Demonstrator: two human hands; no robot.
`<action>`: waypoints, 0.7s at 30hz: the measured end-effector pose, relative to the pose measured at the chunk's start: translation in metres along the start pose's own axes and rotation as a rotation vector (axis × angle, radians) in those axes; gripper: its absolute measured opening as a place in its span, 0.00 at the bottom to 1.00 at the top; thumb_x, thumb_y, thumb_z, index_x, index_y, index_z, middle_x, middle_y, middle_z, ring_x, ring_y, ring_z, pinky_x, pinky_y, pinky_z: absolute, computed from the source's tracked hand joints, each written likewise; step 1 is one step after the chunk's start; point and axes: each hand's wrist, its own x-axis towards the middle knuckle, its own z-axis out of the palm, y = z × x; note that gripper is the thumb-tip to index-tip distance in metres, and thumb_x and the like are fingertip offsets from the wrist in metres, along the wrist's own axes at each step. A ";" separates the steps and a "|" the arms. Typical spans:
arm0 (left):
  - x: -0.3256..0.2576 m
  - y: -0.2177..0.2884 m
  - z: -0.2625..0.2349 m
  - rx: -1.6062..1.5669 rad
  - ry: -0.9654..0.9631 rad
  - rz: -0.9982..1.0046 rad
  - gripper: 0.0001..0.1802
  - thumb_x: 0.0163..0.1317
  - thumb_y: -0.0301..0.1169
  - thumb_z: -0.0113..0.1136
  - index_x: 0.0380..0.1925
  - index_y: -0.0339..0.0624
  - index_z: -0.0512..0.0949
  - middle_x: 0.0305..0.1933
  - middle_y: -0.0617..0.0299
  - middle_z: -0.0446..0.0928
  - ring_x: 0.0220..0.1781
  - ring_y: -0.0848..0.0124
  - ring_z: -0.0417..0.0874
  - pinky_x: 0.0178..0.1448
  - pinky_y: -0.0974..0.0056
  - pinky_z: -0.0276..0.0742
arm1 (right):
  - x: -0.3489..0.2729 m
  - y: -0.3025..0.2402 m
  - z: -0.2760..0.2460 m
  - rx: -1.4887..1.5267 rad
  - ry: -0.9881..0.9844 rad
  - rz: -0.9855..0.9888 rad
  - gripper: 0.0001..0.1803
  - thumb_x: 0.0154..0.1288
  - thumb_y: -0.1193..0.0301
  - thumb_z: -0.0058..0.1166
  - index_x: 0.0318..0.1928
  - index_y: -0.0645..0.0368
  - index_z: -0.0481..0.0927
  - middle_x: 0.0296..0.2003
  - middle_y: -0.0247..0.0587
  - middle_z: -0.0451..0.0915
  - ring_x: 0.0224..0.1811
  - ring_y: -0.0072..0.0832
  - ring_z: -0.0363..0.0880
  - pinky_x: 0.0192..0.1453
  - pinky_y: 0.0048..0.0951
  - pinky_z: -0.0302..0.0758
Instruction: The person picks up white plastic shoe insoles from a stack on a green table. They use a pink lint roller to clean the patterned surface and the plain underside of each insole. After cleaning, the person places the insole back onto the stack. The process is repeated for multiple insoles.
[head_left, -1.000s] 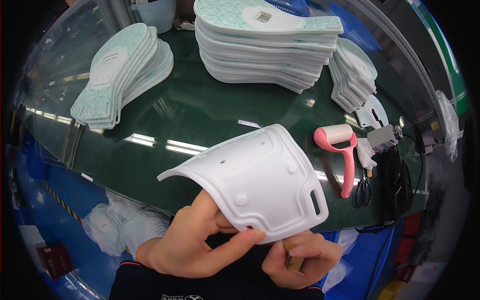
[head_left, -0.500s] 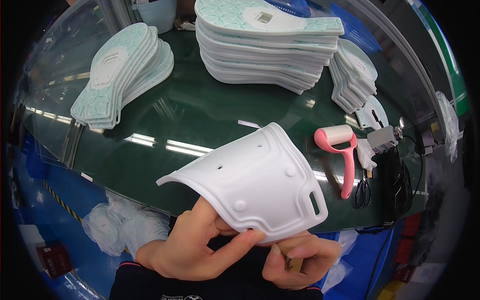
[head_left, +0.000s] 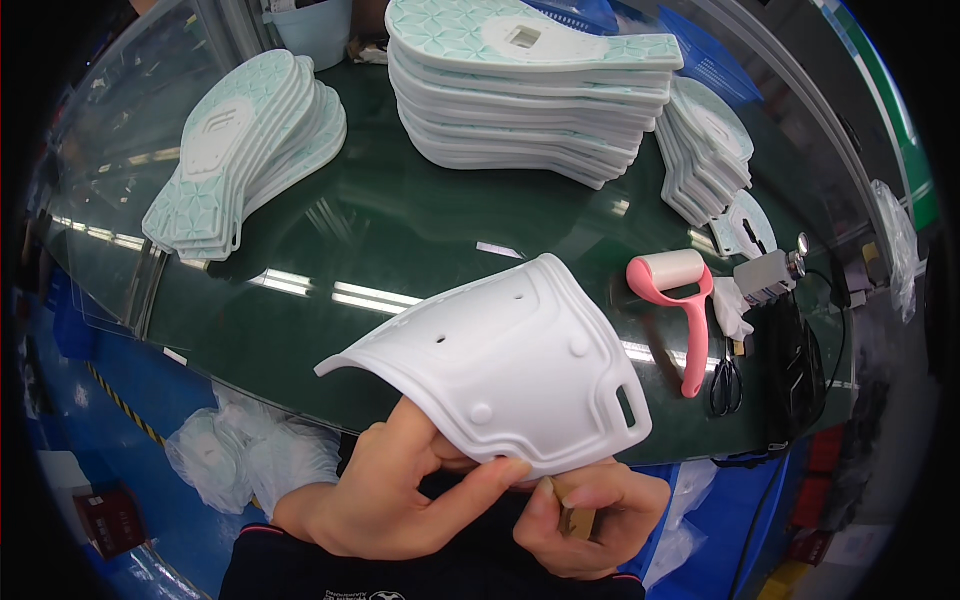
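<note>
A curved white moulded plastic panel is tilted up above the front of the table, with a slot near its right corner. My left hand grips its lower edge, thumb on the near face and fingers behind it. Just to the right, my right hand is closed around a small flat tan-coloured piece and sits against the panel's bottom edge. The fingers cover most of that piece, so I cannot tell its kind.
Stacks of patterned white-and-green panels stand at the left, back middle and right of the dark green table. A pink-handled roller, black scissors and a grey bottle lie right. Plastic-wrapped pieces are below left.
My right hand has shifted slightly left along the panel's lower edge with the tan piece. The panel's top has dipped a little; my left hand keeps its grip.
</note>
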 end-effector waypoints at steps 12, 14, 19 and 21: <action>0.001 0.008 -0.008 -0.139 -0.006 0.011 0.30 0.51 0.16 0.57 0.53 0.21 0.56 0.43 0.51 0.75 0.44 0.71 0.79 0.45 0.71 0.76 | 0.007 0.012 -0.003 0.472 0.249 -0.113 0.19 0.39 0.91 0.57 0.35 0.66 0.70 0.16 0.44 0.73 0.31 0.41 0.80 0.28 0.30 0.74; -0.001 0.006 -0.008 -0.157 0.009 0.040 0.30 0.50 0.16 0.57 0.53 0.21 0.56 0.42 0.51 0.76 0.43 0.71 0.79 0.45 0.71 0.76 | 0.010 0.009 -0.005 0.393 0.226 -0.114 0.20 0.38 0.91 0.58 0.35 0.65 0.69 0.16 0.42 0.73 0.31 0.40 0.80 0.29 0.29 0.74; -0.003 0.003 -0.006 -0.156 0.039 0.040 0.30 0.50 0.16 0.57 0.53 0.21 0.57 0.41 0.51 0.76 0.42 0.71 0.79 0.45 0.71 0.77 | 0.010 0.010 -0.005 0.307 0.185 -0.115 0.22 0.38 0.89 0.60 0.36 0.63 0.69 0.17 0.41 0.74 0.31 0.39 0.80 0.29 0.27 0.73; -0.004 0.003 -0.006 -0.158 0.037 0.013 0.30 0.51 0.16 0.57 0.52 0.21 0.57 0.41 0.51 0.76 0.42 0.70 0.80 0.44 0.71 0.77 | 0.011 0.009 -0.006 0.276 0.152 -0.107 0.22 0.39 0.88 0.61 0.37 0.63 0.69 0.19 0.41 0.75 0.29 0.37 0.80 0.29 0.26 0.73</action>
